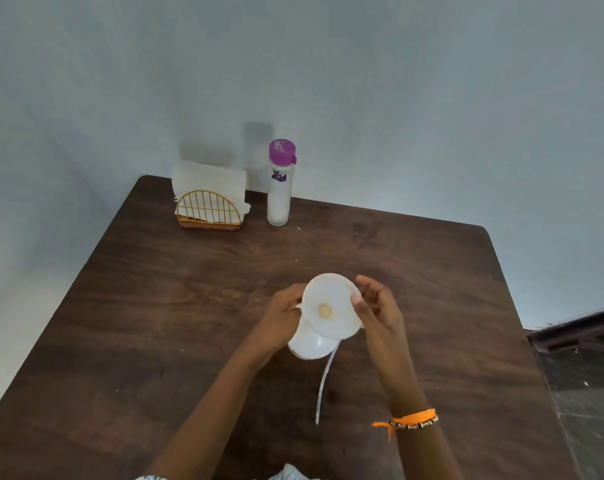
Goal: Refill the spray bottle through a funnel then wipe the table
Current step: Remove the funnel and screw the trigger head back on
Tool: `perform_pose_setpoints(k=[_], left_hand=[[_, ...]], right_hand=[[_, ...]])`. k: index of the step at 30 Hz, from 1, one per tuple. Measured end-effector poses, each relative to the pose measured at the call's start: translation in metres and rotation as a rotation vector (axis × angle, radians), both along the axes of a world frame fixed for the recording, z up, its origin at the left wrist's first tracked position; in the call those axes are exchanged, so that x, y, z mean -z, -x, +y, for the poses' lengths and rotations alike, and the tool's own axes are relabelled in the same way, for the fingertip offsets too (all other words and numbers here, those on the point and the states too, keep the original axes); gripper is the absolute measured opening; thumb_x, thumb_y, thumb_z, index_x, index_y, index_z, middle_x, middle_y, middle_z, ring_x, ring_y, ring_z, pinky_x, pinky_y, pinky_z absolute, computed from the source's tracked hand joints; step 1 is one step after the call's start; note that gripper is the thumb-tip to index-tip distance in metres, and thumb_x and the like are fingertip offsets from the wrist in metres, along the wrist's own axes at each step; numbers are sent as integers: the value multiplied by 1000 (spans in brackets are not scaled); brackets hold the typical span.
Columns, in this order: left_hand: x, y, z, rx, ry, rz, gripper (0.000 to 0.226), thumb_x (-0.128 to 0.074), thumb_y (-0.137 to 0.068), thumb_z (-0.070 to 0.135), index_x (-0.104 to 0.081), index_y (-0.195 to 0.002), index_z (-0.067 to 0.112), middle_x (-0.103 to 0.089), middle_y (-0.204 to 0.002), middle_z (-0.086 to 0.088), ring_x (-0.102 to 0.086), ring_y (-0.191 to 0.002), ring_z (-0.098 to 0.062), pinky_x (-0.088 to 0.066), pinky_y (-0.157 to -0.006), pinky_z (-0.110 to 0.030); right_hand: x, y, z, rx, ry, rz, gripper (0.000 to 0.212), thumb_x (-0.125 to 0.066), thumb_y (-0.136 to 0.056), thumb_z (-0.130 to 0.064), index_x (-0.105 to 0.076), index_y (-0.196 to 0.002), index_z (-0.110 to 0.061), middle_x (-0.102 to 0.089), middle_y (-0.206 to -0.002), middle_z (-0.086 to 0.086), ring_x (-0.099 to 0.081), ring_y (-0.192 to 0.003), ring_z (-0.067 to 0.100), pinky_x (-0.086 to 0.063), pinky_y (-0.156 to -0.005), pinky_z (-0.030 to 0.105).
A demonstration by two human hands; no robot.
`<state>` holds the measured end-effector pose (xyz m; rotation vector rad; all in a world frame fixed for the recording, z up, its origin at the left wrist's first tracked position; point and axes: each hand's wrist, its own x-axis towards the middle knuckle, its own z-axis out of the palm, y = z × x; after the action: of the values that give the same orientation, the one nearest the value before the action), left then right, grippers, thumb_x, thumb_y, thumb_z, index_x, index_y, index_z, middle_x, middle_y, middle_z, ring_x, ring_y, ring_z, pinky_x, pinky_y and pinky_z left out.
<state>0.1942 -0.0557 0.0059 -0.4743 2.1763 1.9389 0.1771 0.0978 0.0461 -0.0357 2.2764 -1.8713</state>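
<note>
The dark brown wooden counter point(189, 306) is carrying a tall clear water bottle with a purple cap point(280, 188) at its far edge, while near the middle the left hand point(281, 318) is grasping the small white plastic spray bottle point(307, 346). The right hand point(376, 306) is pinching the rim of a white plastic funnel point(330, 304) sitting over the bottle's mouth. Both are looking light, smooth and easy to tip, so the body and rim are seeming the safest places for each grip, not the thin dip tube point(325, 386) lying alongside.

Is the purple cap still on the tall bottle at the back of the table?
Yes, the purple cap sits closed on top of the tall bottle, which stands upright beside the napkin holder, away from both hands.
</note>
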Motion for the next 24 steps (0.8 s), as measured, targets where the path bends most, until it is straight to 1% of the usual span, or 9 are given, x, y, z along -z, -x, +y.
perform_pose_setpoints(k=[2, 4, 7, 10, 11, 13, 16, 20, 24], left_hand=[[10, -8, 3, 6, -14, -19, 26, -57, -80, 6, -65, -100, 20, -66, -106, -5, -56, -112, -36, -44, -100, -49], [13, -16, 5, 39, 3, -9, 34, -59, -84, 9, -60, -111, 29, -63, -118, 1, -54, -117, -24, -43, -102, -45], [11, -23, 9, 40, 31, 57, 40, -58, -87, 7, -52, -114, 35, -59, -120, 8, -52, -116, -13, -43, -101, -33], [3, -24, 12, 32, 47, 123, 34, -64, -85, 14, -52, -104, 39, -59, -108, 17, -58, -103, -2, -48, -87, -16], [3, -24, 13, 30, 65, 141, 30, -64, -85, 16, -54, -104, 38, -61, -109, 15, -59, -101, -1, -49, -85, -16], [7, -23, 14, 26, 112, 163, 27, -63, -84, 30, -57, -110, 31, -62, -118, 7, -58, -106, -10, -50, -91, -30], [15, -22, 13, 47, 177, 155, 46, -55, -73, 52, -56, -115, 33, -60, -122, 7, -56, -109, -14, -50, -93, -38], [17, -21, 14, 49, 215, 131, 34, -57, -77, 44, -51, -110, 42, -57, -120, 11, -55, -108, -15, -49, -93, -34], [19, -20, 13, 55, 223, 130, 30, -61, -85, 34, -49, -110, 43, -54, -119, 12, -52, -110, -15, -46, -93, -31]], right_hand=[[4, -9, -2, 11, -4, -22, 34, -57, -87, -40, -56, -116, -23, -61, -114, -4, -57, -102, 12, -51, -70, 19], [6, -13, -3, 25, -39, -19, 38, -56, -82, -44, -58, -113, -23, -63, -112, -5, -59, -102, 14, -55, -75, 25], [9, -15, -4, 52, -138, 12, 25, -60, -87, -30, -59, -111, -21, -64, -111, -2, -61, -99, 18, -56, -77, 35], [10, -17, -3, 83, -138, 8, 22, -59, -89, -22, -62, -110, -16, -65, -108, 1, -61, -96, 18, -56, -61, 22], [9, -18, -2, 95, -103, -3, 19, -58, -90, -19, -62, -108, -16, -65, -105, 1, -61, -93, 18, -51, -54, 16], [6, -19, 0, 129, -34, -29, 15, -55, -92, -16, -62, -105, -17, -66, -102, 2, -60, -86, 19, -45, -48, 11], [0, -17, 7, 166, 85, -91, 19, -50, -93, -10, -64, -105, -8, -66, -97, 10, -53, -69, 15, -40, -44, 12], [-10, -16, 15, 204, 284, -213, 20, -48, -92, -3, -66, -93, -11, -62, -78, 6, -44, -51, 6, -36, -41, 14], [-9, -18, 19, 218, 367, -283, 20, -48, -92, -2, -65, -95, -11, -62, -79, 6, -46, -48, 4, -36, -40, 13]])
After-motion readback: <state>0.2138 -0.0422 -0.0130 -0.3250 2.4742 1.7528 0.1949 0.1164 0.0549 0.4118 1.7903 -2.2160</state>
